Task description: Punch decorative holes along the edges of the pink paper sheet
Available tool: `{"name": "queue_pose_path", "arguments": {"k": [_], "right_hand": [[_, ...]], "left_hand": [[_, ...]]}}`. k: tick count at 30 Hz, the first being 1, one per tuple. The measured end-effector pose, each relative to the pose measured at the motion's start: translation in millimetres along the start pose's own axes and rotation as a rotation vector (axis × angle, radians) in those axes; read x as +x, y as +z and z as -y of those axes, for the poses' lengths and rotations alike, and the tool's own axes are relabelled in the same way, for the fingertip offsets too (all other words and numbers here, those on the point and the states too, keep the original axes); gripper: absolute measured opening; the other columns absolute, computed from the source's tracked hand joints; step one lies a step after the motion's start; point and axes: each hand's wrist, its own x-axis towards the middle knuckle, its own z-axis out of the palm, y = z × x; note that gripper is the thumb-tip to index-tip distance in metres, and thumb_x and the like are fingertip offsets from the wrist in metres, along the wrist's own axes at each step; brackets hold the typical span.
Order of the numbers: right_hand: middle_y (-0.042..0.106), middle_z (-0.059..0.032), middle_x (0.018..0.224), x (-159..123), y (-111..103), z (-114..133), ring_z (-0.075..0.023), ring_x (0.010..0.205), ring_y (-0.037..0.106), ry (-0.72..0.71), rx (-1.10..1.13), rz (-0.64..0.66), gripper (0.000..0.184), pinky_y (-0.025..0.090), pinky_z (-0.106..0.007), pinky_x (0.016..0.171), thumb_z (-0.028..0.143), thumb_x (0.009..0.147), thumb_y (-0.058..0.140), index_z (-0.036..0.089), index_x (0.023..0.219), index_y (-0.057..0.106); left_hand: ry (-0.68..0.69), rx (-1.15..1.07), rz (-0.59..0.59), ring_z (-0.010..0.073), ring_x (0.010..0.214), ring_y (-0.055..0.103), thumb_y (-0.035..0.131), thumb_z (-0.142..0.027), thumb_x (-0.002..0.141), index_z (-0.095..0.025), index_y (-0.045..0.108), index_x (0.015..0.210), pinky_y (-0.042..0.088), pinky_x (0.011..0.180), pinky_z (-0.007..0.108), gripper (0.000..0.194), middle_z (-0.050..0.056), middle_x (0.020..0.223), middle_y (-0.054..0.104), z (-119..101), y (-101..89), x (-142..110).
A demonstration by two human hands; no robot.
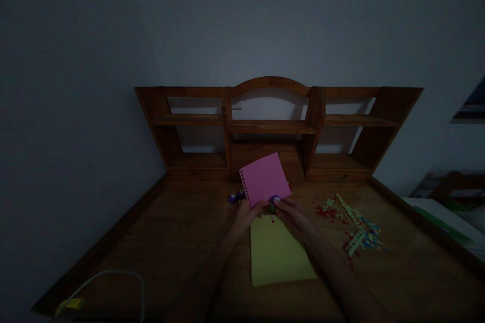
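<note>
A pink sheet of paper (265, 180) with a row of binding holes down its left side stands tilted above the desk. My left hand (247, 216) pinches its lower edge. At the sheet's lower right corner, my right hand (291, 210) has its fingers closed on a small purple object with a white part (275, 199). A bit of green shows just below it, too dim to name. Beneath my hands lies a yellow pad of paper (279, 252) with small red bits (273, 220) near its top. Similar purple pieces with white spots (233, 197) lie left of the pink sheet.
A wooden shelf unit (271, 126) stands along the back of the desk (170, 242). Small red, blue and pale green plastic pieces (364, 232) are scattered at the right. A white cable (113, 271) loops at the front left. The room is dim.
</note>
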Motion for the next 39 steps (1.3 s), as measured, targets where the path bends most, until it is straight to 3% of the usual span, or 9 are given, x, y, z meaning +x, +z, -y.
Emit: {"name": "queue_pose_path", "arguments": {"k": [5, 14, 20, 39], "right_hand": [[0.071, -0.0033, 0.087, -0.6, 0.6, -0.9, -0.0145, 0.073, 0.06, 0.014, 0.015, 0.018, 0.024, 0.047, -0.027, 0.069, 0.035, 0.066, 0.086, 0.021, 0.082, 0.075], [0.073, -0.006, 0.101, -3.4, 3.1, -1.1, -0.0215, 0.095, 0.065, 0.016, 0.02, 0.032, 0.027, 0.049, -0.033, 0.083, 0.037, 0.068, 0.084, 0.021, 0.088, 0.075], [0.074, -0.0047, 0.096, -4.3, 4.7, 0.8, -0.0182, 0.085, 0.065, 0.025, 0.014, -0.009, 0.028, 0.048, -0.03, 0.076, 0.035, 0.064, 0.087, 0.021, 0.086, 0.074], [0.074, -0.0039, 0.092, -5.2, 7.1, 1.8, -0.0186, 0.083, 0.064, 0.013, 0.027, 0.048, 0.023, 0.046, -0.03, 0.075, 0.034, 0.065, 0.086, 0.022, 0.082, 0.076]], "left_hand": [[-0.006, 0.017, 0.007, 0.0184, 0.071, 0.063, 0.066, -0.049, 0.081, -0.011, 0.064, 0.103, 0.05, 0.051, 0.024, 0.043, 0.012, 0.096, 0.069, -1.8, -0.1, 0.4], [-0.011, 0.022, 0.011, 0.0191, 0.074, 0.064, 0.068, -0.049, 0.079, -0.012, 0.064, 0.106, 0.051, 0.05, 0.023, 0.046, 0.013, 0.1, 0.069, -5.9, 1.9, -1.8], [0.014, 0.037, 0.035, 0.0196, 0.076, 0.064, 0.068, -0.047, 0.08, -0.012, 0.064, 0.106, 0.051, 0.052, 0.023, 0.043, 0.013, 0.1, 0.068, -13.5, 1.7, -4.5], [0.007, 0.039, 0.055, 0.0208, 0.08, 0.065, 0.066, -0.046, 0.082, -0.013, 0.061, 0.11, 0.053, 0.052, 0.024, 0.044, 0.014, 0.104, 0.068, -2.3, -0.6, -2.1]]}}
